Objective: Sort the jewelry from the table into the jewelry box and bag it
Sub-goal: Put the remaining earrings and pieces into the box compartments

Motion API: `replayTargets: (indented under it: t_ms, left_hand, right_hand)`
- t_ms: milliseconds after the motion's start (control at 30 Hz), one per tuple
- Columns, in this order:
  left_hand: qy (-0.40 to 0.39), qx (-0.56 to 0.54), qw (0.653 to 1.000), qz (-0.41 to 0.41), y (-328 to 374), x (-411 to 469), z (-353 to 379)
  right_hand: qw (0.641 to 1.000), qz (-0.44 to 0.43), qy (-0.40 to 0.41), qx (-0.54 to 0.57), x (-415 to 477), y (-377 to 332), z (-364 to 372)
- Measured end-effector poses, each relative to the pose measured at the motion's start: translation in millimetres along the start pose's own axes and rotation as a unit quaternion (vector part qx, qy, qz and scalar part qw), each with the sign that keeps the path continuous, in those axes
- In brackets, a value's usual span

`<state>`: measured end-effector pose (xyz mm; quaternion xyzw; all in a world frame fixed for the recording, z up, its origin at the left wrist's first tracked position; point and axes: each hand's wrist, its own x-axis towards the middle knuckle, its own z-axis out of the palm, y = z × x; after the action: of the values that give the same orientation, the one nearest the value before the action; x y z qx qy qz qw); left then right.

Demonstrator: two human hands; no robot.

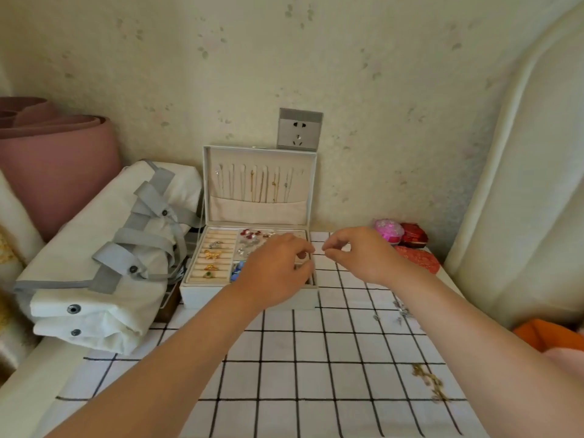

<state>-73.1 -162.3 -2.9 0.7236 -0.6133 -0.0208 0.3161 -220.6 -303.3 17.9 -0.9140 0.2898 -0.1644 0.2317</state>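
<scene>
The open jewelry box (249, 297) stands at the back of the checked table, its lid (259, 210) upright with several chains hanging in it. Rings sit in the left slots (215, 260) and earrings in the upper compartment (252, 237). My left hand (275, 270) hovers over the box's right compartments with its fingers curled. My right hand (357, 254) is just right of the box, thumb and forefinger pinched. The fingertips of both hands almost meet over a piece too small to make out. A white canvas bag (104, 248) with grey straps lies left of the box.
Small silver pieces (399, 309) and a gold chain (429, 382) lie loose on the table's right side. Pink (388, 230) and red (414, 235) pouches sit at the back right. A rolled pink mat (53, 153) stands far left, and an orange cloth (550, 336) lies at the right edge.
</scene>
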Motion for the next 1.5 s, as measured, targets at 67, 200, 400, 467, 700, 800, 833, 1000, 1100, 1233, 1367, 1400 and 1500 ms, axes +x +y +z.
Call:
replayTargets:
  t_ms: [67, 200, 400, 467, 700, 800, 833, 1000, 1100, 1233, 1367, 1400, 1500]
  left_hand:
    - [-0.008, -0.015, 1.0, 0.005, 15, -1, 11]
    - [-0.031, -0.04, 0.998, 0.022, 48, -1, 41]
    - [-0.096, -0.046, 0.994, 0.015, 81, 3, 90]
    - [-0.124, -0.034, 0.991, 0.023, 87, 5, 102]
    - [-0.166, 0.032, 0.983, 0.078, 92, 10, 130]
    - [-0.153, 0.031, 0.985, 0.073, 87, 9, 133]
    - [-0.147, 0.03, 0.986, 0.072, 85, 9, 133]
    - [-0.14, 0.032, 0.988, 0.062, 79, 10, 130]
    - [-0.132, 0.018, 0.99, 0.038, 80, 13, 128]
    - [-0.107, -0.015, 0.994, 0.016, 84, 17, 127]
    - [-0.071, -0.075, 0.995, 0.0, 92, 22, 123]
    - [-0.062, -0.098, 0.993, -0.006, 95, 23, 122]
    - [-0.031, -0.173, 0.984, -0.035, 102, 25, 116]
  right_hand:
    - [1.0, 0.021, -0.016, -0.015, -17, 15, -12]
    - [0.996, 0.062, -0.054, -0.035, -46, 44, -32]
    - [0.988, 0.124, -0.087, -0.04, -77, 88, -49]
    - [0.985, 0.137, -0.093, -0.041, -83, 100, -52]
    - [0.983, 0.13, -0.11, -0.062, -87, 115, -44]
    - [0.981, 0.12, -0.125, -0.092, -84, 111, -39]
    - [0.978, 0.119, -0.132, -0.107, -83, 109, -38]
    - [0.976, 0.108, -0.147, -0.119, -77, 107, -36]
    - [0.979, 0.105, -0.144, -0.095, -75, 108, -35]
    - [0.988, 0.127, -0.085, 0.036, -72, 106, -40]
    - [0.974, 0.164, -0.029, 0.154, -72, 100, -47]
    - [0.969, 0.169, -0.027, 0.178, -73, 98, -48]
    - [0.953, 0.189, -0.026, 0.234, -75, 94, -50]
